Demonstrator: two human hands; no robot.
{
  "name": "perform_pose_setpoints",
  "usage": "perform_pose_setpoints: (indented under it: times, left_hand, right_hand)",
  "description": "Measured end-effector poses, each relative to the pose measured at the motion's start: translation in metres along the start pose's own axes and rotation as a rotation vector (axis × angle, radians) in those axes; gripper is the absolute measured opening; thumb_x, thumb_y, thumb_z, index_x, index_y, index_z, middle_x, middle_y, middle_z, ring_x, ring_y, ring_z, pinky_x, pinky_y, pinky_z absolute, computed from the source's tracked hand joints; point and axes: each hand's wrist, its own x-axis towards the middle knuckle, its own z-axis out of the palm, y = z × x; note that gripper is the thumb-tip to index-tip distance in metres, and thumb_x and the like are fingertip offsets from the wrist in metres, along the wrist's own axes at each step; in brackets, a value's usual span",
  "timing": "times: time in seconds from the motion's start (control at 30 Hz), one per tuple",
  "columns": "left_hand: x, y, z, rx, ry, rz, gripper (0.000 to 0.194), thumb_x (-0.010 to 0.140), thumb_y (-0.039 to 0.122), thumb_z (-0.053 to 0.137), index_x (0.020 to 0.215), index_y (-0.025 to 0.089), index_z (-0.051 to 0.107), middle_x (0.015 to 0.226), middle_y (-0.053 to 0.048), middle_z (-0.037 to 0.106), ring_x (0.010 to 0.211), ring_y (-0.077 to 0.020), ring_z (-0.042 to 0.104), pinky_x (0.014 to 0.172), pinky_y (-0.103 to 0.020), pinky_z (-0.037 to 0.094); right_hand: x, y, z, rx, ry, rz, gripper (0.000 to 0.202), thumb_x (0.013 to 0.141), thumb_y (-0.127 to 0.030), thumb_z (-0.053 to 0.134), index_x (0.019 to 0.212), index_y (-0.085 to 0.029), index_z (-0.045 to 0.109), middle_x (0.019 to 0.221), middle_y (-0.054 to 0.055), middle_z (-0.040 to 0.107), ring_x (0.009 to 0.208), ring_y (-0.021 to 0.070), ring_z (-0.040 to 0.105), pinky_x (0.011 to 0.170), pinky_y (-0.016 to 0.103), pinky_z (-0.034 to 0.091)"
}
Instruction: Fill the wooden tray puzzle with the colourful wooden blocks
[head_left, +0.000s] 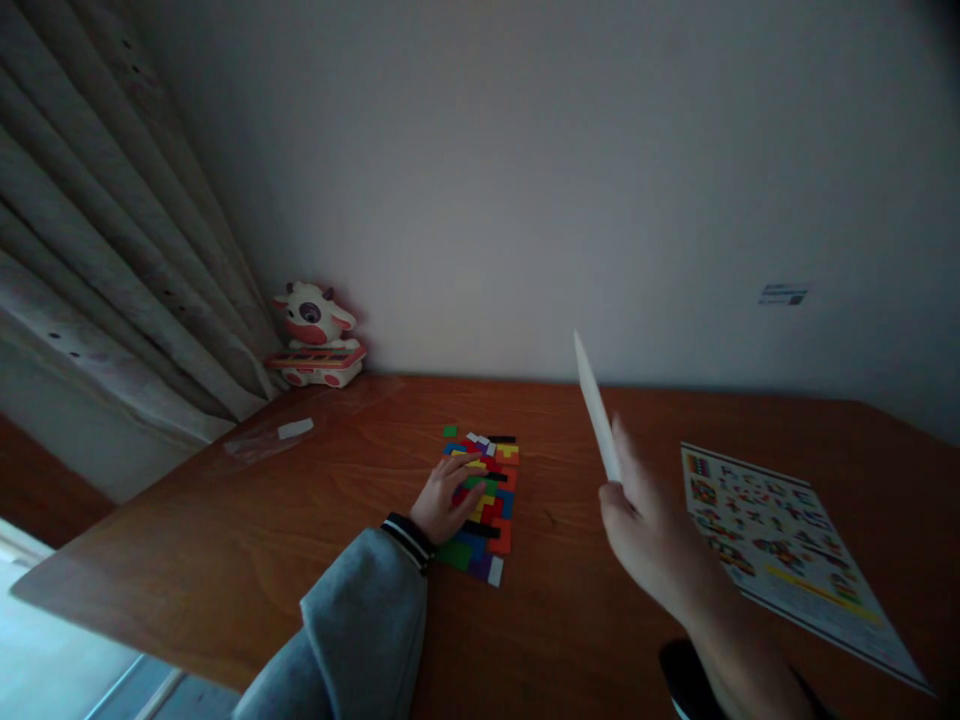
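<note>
Many-coloured flat puzzle pieces (504,505) lie packed in a rough rectangle on the wooden table. My left hand (444,497) rests on their left side with fingers stretched and a little apart, covering some of them. Near the top a few pieces sit loose and askew, and a green piece (450,431) lies apart. On the right, my right hand (637,520) is raised above the table, closed on a thin white board (596,410) seen nearly edge-on. The board's faces are turned out of sight.
A printed sheet (787,560) with coloured figures lies at the right. A cow-shaped toy keyboard (316,340) stands at the back left by the curtain (127,220). A clear plastic wrapper (262,440) lies in front of it. Behind the table (570,600) rises the wall.
</note>
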Motion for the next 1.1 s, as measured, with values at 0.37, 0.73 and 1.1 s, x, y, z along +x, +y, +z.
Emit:
perform_pose_setpoints:
  times: [0.37, 0.73, 1.1]
  left_hand:
    - [-0.007, -0.004, 0.007, 0.236, -0.235, 0.116, 0.043, 0.097, 0.040, 0.048, 0.137, 0.025, 0.054, 0.151, -0.007, 0.043, 0.142, -0.0305, 0.034, 0.116, -0.055, 0.031]
    - [-0.011, -0.016, 0.015, 0.299, -0.281, 0.051, 0.058, 0.098, 0.049, 0.044, 0.150, 0.025, 0.034, 0.157, -0.010, 0.029, 0.145, -0.0322, 0.026, 0.117, -0.058, 0.024]
    - [-0.005, -0.008, 0.017, 0.324, -0.258, -0.036, 0.055, 0.096, 0.053, 0.045, 0.142, 0.023, 0.048, 0.151, -0.011, 0.041, 0.140, -0.0319, 0.037, 0.115, -0.056, 0.028]
  right_hand:
    - [-0.046, -0.019, 0.092, -0.525, -0.435, 0.120, 0.049, 0.086, -0.015, 0.044, 0.131, 0.001, 0.055, 0.135, 0.038, 0.048, 0.124, 0.0465, 0.051, 0.086, 0.059, 0.045]
    - [-0.024, 0.036, 0.049, -0.412, -0.535, -0.345, 0.045, 0.099, -0.040, 0.041, 0.136, -0.019, 0.055, 0.142, 0.016, 0.052, 0.134, 0.0309, 0.042, 0.110, 0.052, 0.030]
    - [-0.021, 0.033, 0.060, -0.390, -0.540, -0.332, 0.048, 0.098, -0.042, 0.040, 0.132, -0.013, 0.058, 0.136, 0.022, 0.055, 0.125, 0.0364, 0.050, 0.101, 0.053, 0.039]
